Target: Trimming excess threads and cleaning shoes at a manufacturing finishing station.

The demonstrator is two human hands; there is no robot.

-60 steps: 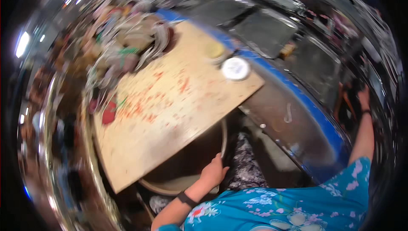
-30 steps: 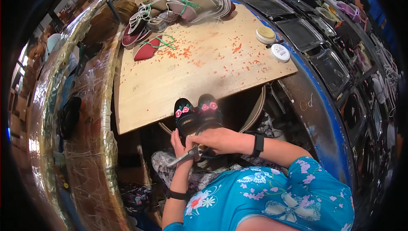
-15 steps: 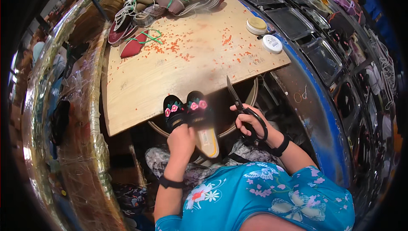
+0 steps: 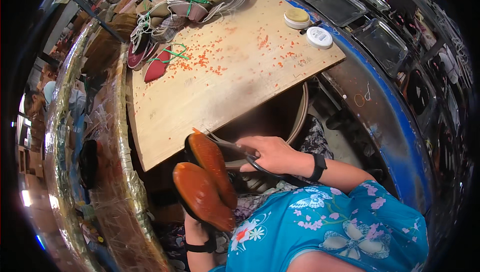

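Scissors (image 4: 235, 149) gripped in right hand (image 4: 270, 154) touch shoes (image 4: 207, 182) clutched by left hand (image 4: 197, 222).

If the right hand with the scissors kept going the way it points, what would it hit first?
The right hand points its black-handled scissors leftward; the blades already seem to meet the upper orange-soled slipper. Depth is unclear, so they may just overlap.

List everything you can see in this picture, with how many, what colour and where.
Shoes: two, orange soles up, in left hand, below board edge.
Scissors: one, black handles, in right hand, blades at a sole.
Wooden board: one, tan, orange scraps scattered.
Shoe pile: many, beige and maroon, board's far left.
Round tins: two, one yellowish, one white, board's far right.
Trays: several, dark, beyond board.
Left hand: mostly hidden under shoes.
Right hand: on scissors.
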